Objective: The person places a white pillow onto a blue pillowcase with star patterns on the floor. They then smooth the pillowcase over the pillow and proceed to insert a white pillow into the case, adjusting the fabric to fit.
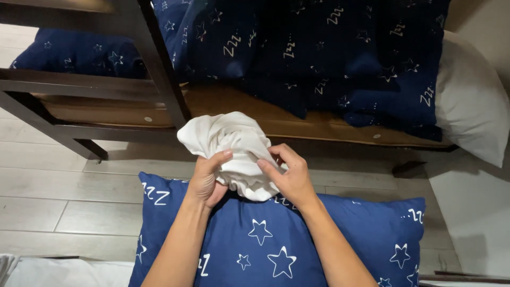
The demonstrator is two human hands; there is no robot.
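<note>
Because the left hand (206, 179) has its grip clamped on only the lower left folds of the bunched white cloth (234, 151), a loose upper flap could, I judge, slide out and drop toward the floor if the fingers ease. The cloth sits bundled in the middle of the view, held just above the near edge of the blue star-patterned pillow (276, 242), with the right hand (289, 178) likewise closed on its right side, thumb and fingers pinching the fabric; a pull from one side only might tug the bundle free of the other hand. On the left lies pale plank flooring (48, 180) under a dark wooden bed frame (159, 69). Across the bed spreads matching dark blue bedding (319, 48), and at far right rests a white pillow (470, 95).
</note>
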